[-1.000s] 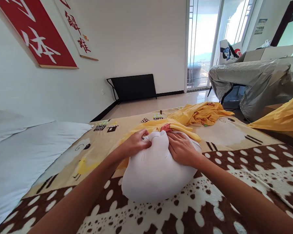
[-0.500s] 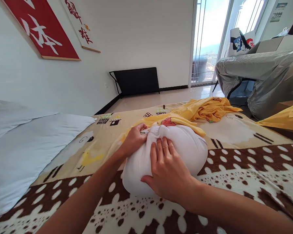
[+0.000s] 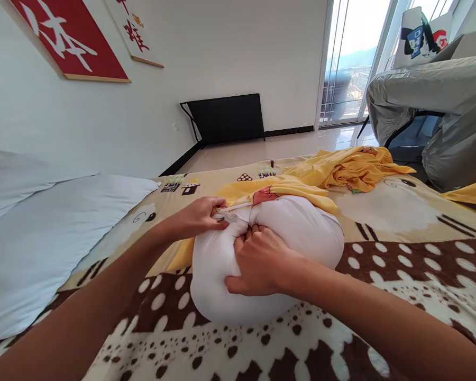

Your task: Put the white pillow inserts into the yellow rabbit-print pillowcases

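A plump white pillow (image 3: 305, 227), folded over on itself, lies on the bed in front of me. My left hand (image 3: 204, 216) pinches a gathered white edge at the pillow's far left, beside a yellow cloth (image 3: 301, 186) with a red printed patch. Pushed into the pillow's central crease, my right hand (image 3: 262, 259) has its fingers curled and its thumb spread on the near side. The fingertips of that hand are sunk out of sight in the white fabric. The yellow cloth runs along and partly under the pillow's far side.
A patterned brown and cream blanket (image 3: 412, 264) covers the bed. White pillows (image 3: 63, 233) lie at left, and a crumpled yellow cloth (image 3: 353, 168) lies farther off. Beyond are a black folded panel (image 3: 226, 120) against the wall and a plastic-covered table (image 3: 428, 84) at right.
My right hand has gone from lying flat on the pillow to curled fingers pressed into its crease. My left hand has shifted slightly left with the pinched edge. The view has turned slightly.
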Demonstrator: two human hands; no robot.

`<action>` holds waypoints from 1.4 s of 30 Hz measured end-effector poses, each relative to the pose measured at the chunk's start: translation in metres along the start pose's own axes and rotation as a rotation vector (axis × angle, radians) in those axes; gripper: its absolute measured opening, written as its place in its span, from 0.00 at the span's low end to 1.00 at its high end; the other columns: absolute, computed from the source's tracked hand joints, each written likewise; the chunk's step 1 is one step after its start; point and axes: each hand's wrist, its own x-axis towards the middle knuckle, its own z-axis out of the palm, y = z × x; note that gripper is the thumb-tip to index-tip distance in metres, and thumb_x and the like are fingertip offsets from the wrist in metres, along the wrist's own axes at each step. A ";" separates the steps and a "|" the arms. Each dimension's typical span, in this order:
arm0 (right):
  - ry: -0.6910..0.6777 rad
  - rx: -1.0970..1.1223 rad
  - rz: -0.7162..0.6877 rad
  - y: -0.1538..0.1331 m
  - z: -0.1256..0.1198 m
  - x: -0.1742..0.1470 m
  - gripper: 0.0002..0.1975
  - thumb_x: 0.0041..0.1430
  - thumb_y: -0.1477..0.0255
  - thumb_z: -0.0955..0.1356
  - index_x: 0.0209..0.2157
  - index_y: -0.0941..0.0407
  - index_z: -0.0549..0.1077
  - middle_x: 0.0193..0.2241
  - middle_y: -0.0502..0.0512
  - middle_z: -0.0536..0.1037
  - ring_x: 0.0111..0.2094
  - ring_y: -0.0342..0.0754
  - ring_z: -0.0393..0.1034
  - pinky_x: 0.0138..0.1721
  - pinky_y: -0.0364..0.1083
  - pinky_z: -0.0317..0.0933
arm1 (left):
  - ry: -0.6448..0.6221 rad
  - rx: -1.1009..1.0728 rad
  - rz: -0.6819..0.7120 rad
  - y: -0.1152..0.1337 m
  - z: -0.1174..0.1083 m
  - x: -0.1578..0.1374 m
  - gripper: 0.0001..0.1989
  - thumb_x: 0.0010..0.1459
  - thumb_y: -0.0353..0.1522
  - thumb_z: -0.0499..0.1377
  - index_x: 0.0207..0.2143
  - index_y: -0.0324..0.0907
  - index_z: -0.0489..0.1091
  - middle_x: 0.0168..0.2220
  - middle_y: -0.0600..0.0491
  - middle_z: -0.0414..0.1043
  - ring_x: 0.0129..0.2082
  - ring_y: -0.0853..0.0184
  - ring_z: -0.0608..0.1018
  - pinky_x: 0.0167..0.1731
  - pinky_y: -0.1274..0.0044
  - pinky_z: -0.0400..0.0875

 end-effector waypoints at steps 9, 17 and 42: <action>-0.087 0.052 0.072 -0.002 -0.001 0.020 0.27 0.53 0.56 0.63 0.40 0.67 0.73 0.39 0.71 0.77 0.41 0.57 0.71 0.45 0.52 0.59 | 0.549 0.445 -0.046 0.004 0.045 -0.020 0.09 0.54 0.33 0.50 0.23 0.45 0.51 0.24 0.54 0.62 0.25 0.65 0.65 0.27 0.75 0.56; 0.307 0.079 0.108 0.014 0.002 -0.003 0.34 0.50 0.56 0.65 0.49 0.70 0.64 0.49 0.74 0.69 0.50 0.60 0.63 0.53 0.53 0.53 | 0.596 0.302 0.021 0.044 0.051 -0.037 0.02 0.53 0.28 0.48 0.28 0.43 0.58 0.31 0.50 0.67 0.34 0.62 0.70 0.37 0.73 0.64; 0.700 -0.220 0.098 0.014 0.023 -0.038 0.29 0.60 0.58 0.58 0.54 0.63 0.69 0.54 0.65 0.69 0.54 0.60 0.63 0.50 0.56 0.57 | 0.819 0.293 0.403 0.035 0.083 -0.069 0.07 0.53 0.27 0.51 0.29 0.46 0.67 0.21 0.52 0.69 0.23 0.65 0.71 0.26 0.73 0.66</action>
